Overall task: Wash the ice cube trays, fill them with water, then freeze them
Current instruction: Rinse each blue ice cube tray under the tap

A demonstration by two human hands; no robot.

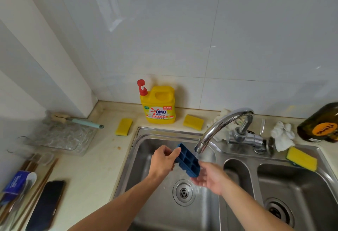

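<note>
A small blue ice cube tray (188, 160) with several square cells is held over the left basin of a steel double sink (139, 157), right below the spout of the chrome tap (219, 126). My left hand (162, 161) grips the tray's far left end, thumb on top. My right hand (208, 177) cups the tray's near right end from below, palm up and fingers relaxed. Water seems to run from the spout onto the tray's right edge. The drain (183, 192) lies under the hands.
A yellow OMO detergent jug (158, 105) stands behind the sink. Yellow sponges (124, 126) (193, 122) (301, 158) lie around the rim. A white rag (282, 136) and brown bottle (320, 123) sit at right. A phone (45, 205), chopsticks and a glass tray (60, 137) lie on the left counter.
</note>
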